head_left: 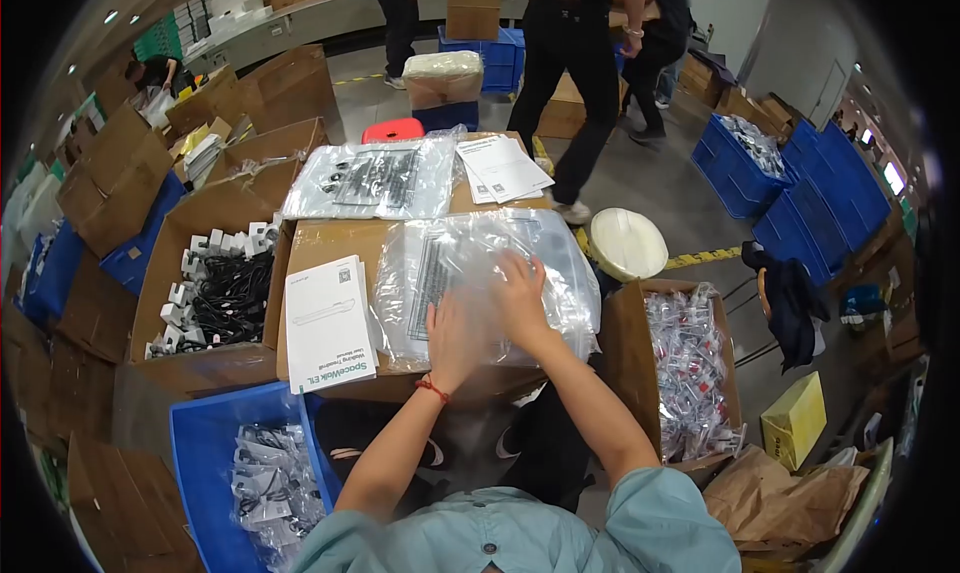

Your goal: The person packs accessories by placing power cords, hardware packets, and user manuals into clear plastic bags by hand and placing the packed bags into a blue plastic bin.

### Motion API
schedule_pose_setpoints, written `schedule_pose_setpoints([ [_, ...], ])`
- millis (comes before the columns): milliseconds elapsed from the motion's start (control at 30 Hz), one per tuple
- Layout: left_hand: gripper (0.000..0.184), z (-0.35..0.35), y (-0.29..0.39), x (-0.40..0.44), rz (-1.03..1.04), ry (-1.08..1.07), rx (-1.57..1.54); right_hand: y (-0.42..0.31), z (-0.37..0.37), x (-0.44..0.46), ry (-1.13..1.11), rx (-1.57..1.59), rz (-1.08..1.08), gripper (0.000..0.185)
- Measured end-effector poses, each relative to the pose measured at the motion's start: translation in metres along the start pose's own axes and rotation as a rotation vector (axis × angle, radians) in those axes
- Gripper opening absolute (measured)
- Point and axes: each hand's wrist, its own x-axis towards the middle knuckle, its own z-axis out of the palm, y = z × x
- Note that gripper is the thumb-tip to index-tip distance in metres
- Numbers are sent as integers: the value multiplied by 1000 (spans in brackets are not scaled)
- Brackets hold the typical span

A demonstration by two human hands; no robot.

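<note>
Both hands are at a clear plastic bag (570, 248) with black printing, lying on top of a stack of similar bags on a cardboard box. My left hand (455, 333) has its fingers stretched over the bag's middle, partly blurred; a red cord circles the wrist. Beside it, my right hand (522, 298) touches the bag with fingers apart. A hazy stretch of film lies between the hands. Left of the bag is a pile of white user manuals (328, 318). Behind it lie another printed plastic bag (375, 178) and white printed sheets (503, 168).
A carton of black cables (235, 293) stands at left, above a blue bin (200, 453) of bagged parts. At right are a carton of small bagged parts (688, 373), a round white-topped stool (628, 243) and a yellow box (793, 420). People stand or walk beyond.
</note>
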Motion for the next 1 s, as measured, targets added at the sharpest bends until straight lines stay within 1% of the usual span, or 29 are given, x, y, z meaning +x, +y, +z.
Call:
schedule_pose_setpoints([
  [33, 54, -1, 0, -3, 9, 1, 0, 2, 2, -2, 8, -4, 2, 13],
  [133, 54, -2, 8, -4, 93, -68, 311, 35, 8, -3, 4, 63, 423, 16],
  [167, 54, 0, 10, -5, 109, -59, 303, 47, 11, -7, 18, 48, 420, 16],
  [267, 53, 2, 14, -3, 44, -29, 395, 73, 12, -15, -253, 122, 605, 22],
  [300, 53, 3, 14, -1, 49, -18, 391, 80, 11, -14, -245, 115, 598, 22],
  [400, 53, 5, 13, -2, 10, -35, 409, 75, -8, -4, -524, 47, 765, 32],
  [433, 53, 6, 11, -4, 7, -38, 411, 80, -7, -6, -527, 49, 766, 32],
  [533, 53, 8, 9, -3, 12, -21, 434, 110, 3, -9, -408, 158, 606, 38],
  [567, 53, 7, 9, -3, 10, -25, 435, 108, -6, 0, -412, 160, 608, 38],
  [633, 53, 6, 10, -2, 6, -21, 429, 105, -28, 14, -257, 619, 843, 36],
  [667, 53, 6, 11, -3, 6, -19, 426, 97, -40, 16, -258, 618, 851, 36],
  [733, 53, 7, 12, -3, 3, -25, 427, 80, -62, 24, -295, 703, 962, 35],
  [767, 54, 7, 12, -3, -2, -24, 431, 75, -65, 26, -314, 747, 1013, 35],
  [800, 54, 7, 11, -3, -11, -19, 435, 79, -62, 21, -318, 748, 1008, 35],
  [867, 54, 3, 11, -3, 2, -33, 463, 99, -51, -3, -449, 983, 1022, 41],
  [900, 55, 1, 11, -4, 23, -53, 488, 98, -50, -7, -514, 1101, 1028, 44],
  [933, 56, 0, 11, -4, 47, -75, 513, 97, -49, -9, -517, 1105, 1025, 44],
  [1000, 56, -3, 12, -4, 50, -82, 503, 92, -51, -14, -495, 1274, 1173, 49],
])
